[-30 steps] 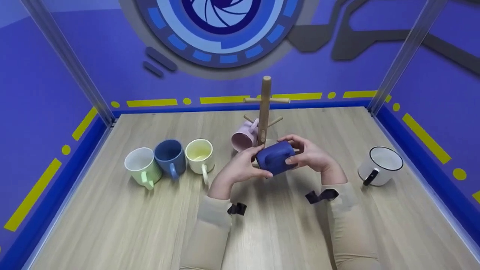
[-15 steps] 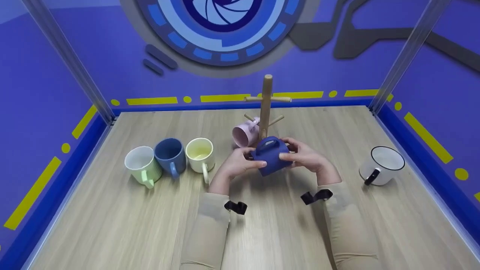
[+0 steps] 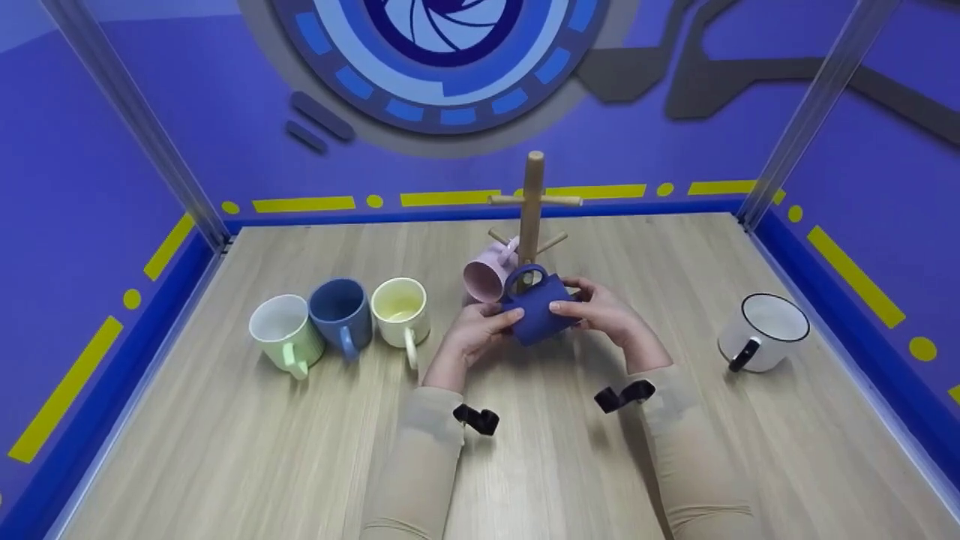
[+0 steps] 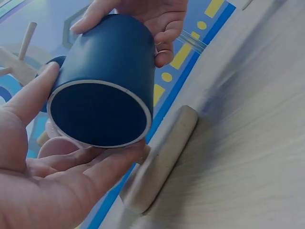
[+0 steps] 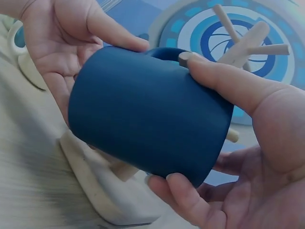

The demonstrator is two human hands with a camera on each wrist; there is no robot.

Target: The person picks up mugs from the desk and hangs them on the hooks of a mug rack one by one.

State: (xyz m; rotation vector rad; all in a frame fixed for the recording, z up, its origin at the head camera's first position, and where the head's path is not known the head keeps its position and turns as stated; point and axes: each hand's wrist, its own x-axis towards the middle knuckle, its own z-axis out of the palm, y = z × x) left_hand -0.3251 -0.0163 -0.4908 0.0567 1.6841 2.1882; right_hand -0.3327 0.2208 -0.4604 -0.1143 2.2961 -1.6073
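Note:
Both hands hold a dark blue mug, lying sideways in the air with its handle upward, in front of a wooden mug tree. My left hand grips the left end, thumb on the upper side and fingers beneath; in the left wrist view a pale ring edges that end. At the other end my right hand has its thumb near the handle and fingers curled underneath. A peg tip shows right at the handle in the right wrist view. A pink mug hangs tilted on the tree's left side.
On the left stand a light green mug, a blue mug and a pale yellow mug. A white mug with black rim stands at right. Behind the tree rises a purple wall.
The dark blue mug has been turned so its handle moved from the near side to the top, toward the tree. Both hands shifted slightly with it.

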